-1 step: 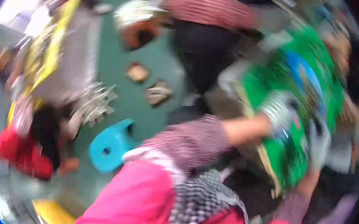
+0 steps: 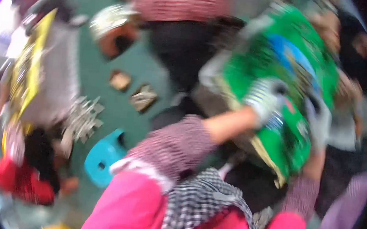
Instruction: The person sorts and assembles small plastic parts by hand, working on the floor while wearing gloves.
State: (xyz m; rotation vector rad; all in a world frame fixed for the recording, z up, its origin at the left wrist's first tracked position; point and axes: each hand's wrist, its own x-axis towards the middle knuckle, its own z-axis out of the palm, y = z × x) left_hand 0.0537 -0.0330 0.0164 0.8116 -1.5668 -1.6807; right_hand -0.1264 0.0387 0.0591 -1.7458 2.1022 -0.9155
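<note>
A large green bag-like thing (image 2: 294, 138) with a blue patch lies in front of me at the right; blur hides its exact kind. My left hand (image 2: 265, 100), in a pale striped glove, is over its middle. Beside its right side is my right hand (image 2: 319, 121), in a whitish glove. Dark patches show at the fingers of both hands. Motion smears the fingers, so I cannot make out whether either hand grips the green thing or holds something small.
A turquoise stool (image 2: 105, 157) stands on the green floor (image 2: 150, 67) at my left, near a pile of pale strips (image 2: 83, 118). Two small blocks (image 2: 119, 80) lie beyond. Other people sit around, one in red (image 2: 25, 176) at the left. A yellow-edged grey surface (image 2: 57, 71) stands far left.
The whole view has shifted, so the green thing and both hands appear farther left and a little higher. Both hands stay at the green thing.
</note>
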